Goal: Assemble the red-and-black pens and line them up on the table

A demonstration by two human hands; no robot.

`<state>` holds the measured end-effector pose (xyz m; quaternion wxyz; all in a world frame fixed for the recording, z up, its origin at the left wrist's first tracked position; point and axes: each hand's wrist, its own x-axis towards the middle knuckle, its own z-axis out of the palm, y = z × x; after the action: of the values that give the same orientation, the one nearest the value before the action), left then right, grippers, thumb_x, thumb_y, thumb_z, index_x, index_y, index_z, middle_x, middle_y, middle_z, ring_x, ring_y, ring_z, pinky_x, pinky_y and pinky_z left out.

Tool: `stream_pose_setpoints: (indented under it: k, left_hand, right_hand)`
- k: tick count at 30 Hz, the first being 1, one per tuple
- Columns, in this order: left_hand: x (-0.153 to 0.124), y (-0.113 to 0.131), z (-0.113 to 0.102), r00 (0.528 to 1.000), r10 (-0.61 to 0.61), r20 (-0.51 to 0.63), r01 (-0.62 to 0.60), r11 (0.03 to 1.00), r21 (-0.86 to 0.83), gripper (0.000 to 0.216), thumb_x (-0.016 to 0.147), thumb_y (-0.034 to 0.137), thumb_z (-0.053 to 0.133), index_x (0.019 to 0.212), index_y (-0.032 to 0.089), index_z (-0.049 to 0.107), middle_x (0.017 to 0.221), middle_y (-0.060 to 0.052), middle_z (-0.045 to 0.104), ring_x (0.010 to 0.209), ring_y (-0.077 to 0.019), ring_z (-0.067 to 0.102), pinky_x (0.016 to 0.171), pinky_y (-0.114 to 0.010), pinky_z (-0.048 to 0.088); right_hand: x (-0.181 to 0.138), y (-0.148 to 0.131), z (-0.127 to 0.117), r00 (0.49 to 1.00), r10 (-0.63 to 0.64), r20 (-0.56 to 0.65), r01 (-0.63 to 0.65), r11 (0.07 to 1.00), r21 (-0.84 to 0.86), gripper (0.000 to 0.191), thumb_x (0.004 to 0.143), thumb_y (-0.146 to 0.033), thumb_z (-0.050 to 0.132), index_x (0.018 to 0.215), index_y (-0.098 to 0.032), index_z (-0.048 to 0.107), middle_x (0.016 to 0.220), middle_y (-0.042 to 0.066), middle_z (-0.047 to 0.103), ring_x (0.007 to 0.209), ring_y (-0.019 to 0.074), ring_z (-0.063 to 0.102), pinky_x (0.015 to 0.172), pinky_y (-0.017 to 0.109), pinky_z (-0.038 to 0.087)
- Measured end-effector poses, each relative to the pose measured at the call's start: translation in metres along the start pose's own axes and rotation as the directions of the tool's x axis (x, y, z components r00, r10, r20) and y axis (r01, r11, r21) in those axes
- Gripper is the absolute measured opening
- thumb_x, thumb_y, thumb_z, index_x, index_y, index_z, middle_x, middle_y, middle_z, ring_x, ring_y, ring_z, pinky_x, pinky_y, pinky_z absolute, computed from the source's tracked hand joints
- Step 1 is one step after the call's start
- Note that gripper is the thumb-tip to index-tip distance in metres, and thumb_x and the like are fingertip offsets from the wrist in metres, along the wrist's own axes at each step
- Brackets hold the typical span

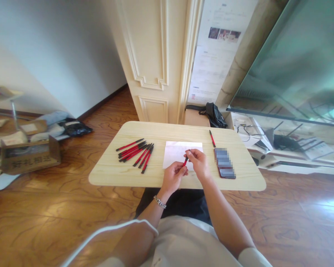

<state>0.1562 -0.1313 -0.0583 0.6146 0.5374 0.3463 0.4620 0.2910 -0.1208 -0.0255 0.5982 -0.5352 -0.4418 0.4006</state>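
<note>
A red and black pen (185, 160) is held between my two hands above a white sheet of paper (171, 152). The fingers of my left hand (174, 176) are closed around its lower, red part. At its upper, black end my right hand (197, 162) pinches with thumb and fingers. Several similar red and black pens (133, 150) lie in a loose group to the left of the paper. One more pen (212, 138) rests by itself at the back right, just above a phone (224, 163) with a pixelated screen.
All this lies on a light wooden table (144, 129) with rounded corners. A black bag (213, 114) sits on a box behind it. An open cardboard box (30, 157) and packages are on the floor at left. A white cable (105, 231) crosses my left arm.
</note>
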Motion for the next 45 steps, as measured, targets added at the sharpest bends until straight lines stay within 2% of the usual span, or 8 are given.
stream_pose_setpoints:
  k: [3,8,14,20,25,31,39,45]
  left_hand:
    - [-0.0002,-0.0011,0.0,1.0,-0.007,0.005,0.007,1.0,0.007,0.029,0.081,0.041,0.063,0.094,0.014,0.061,0.075,-0.006,0.068,0.065,-0.0155,0.065,0.066,-0.029,0.051]
    - [0.0004,-0.003,0.0003,1.0,-0.014,-0.003,0.014,1.0,-0.013,0.03,0.081,0.04,0.063,0.095,0.014,0.06,0.076,-0.005,0.068,0.066,-0.0151,0.065,0.066,-0.029,0.051]
    - [-0.0003,-0.0025,0.0,1.0,0.011,0.007,-0.011,1.0,0.024,0.027,0.081,0.039,0.064,0.091,0.015,0.061,0.075,-0.005,0.069,0.066,-0.015,0.065,0.067,-0.029,0.051]
    - [0.0,-0.0016,0.0007,1.0,0.013,-0.017,-0.012,0.999,0.031,0.027,0.08,0.04,0.064,0.089,0.015,0.061,0.073,-0.004,0.069,0.064,-0.0149,0.065,0.064,-0.028,0.05]
    - [-0.002,-0.0042,0.0002,0.999,0.039,-0.008,-0.037,0.989,0.14,0.023,0.081,0.039,0.063,0.087,0.016,0.061,0.071,-0.003,0.067,0.066,-0.0154,0.065,0.065,-0.028,0.05]
    - [-0.0033,-0.0014,-0.0001,0.998,0.055,0.004,-0.055,0.97,0.237,0.022,0.082,0.039,0.061,0.084,0.017,0.062,0.07,-0.002,0.067,0.065,-0.0146,0.063,0.062,-0.025,0.048]
    - [-0.0006,-0.0033,0.002,0.999,0.03,-0.029,-0.025,0.987,0.156,0.026,0.081,0.041,0.062,0.087,0.015,0.061,0.07,-0.003,0.068,0.065,-0.0145,0.064,0.065,-0.026,0.049]
    - [-0.0028,-0.0026,0.0006,0.998,0.06,-0.011,-0.056,0.969,0.242,0.024,0.082,0.039,0.061,0.086,0.016,0.063,0.068,-0.002,0.067,0.063,-0.0139,0.062,0.062,-0.025,0.047]
  right_hand:
    - [0.0007,0.0029,-0.0002,0.997,0.003,-0.073,-0.004,1.0,-0.019,0.033,0.071,-0.049,0.068,0.078,-0.018,0.062,0.072,0.003,0.066,0.066,0.0147,0.059,0.059,0.026,0.045]
    - [-0.0032,0.0006,-0.0001,0.999,0.017,0.042,-0.019,0.999,0.035,0.037,0.081,-0.05,0.056,0.1,-0.019,0.065,0.089,0.007,0.07,0.076,0.0164,0.063,0.063,0.027,0.047]
    - [-0.0016,0.0055,0.0015,0.998,0.024,-0.053,-0.023,0.999,0.027,0.03,0.072,-0.047,0.068,0.078,-0.018,0.062,0.073,0.004,0.069,0.066,0.016,0.062,0.06,0.027,0.045]
    - [-0.0041,0.0006,-0.0005,0.999,0.027,0.036,-0.028,0.999,0.02,0.034,0.079,-0.049,0.059,0.095,-0.019,0.066,0.085,0.006,0.07,0.075,0.0173,0.063,0.063,0.028,0.046]
    - [-0.0024,0.008,0.0015,0.994,-0.003,-0.106,-0.005,0.997,-0.08,0.033,0.072,-0.05,0.067,0.075,-0.018,0.062,0.07,0.004,0.067,0.065,0.0165,0.059,0.061,0.029,0.045]
    - [-0.0051,0.0067,0.0027,0.983,-0.033,-0.178,0.001,0.984,-0.177,0.034,0.069,-0.052,0.068,0.069,-0.019,0.06,0.059,0.0,0.058,0.058,0.0144,0.051,0.054,0.027,0.041]
    - [-0.0043,0.0004,0.001,0.999,0.008,-0.039,-0.009,1.0,-0.022,0.039,0.08,-0.051,0.056,0.098,-0.018,0.068,0.082,0.005,0.068,0.074,0.0167,0.06,0.062,0.027,0.045]
    - [-0.0025,0.0076,0.0028,0.988,-0.031,-0.152,0.01,0.991,-0.136,0.035,0.075,-0.05,0.063,0.076,-0.016,0.068,0.069,0.004,0.067,0.066,0.0163,0.057,0.063,0.028,0.043]
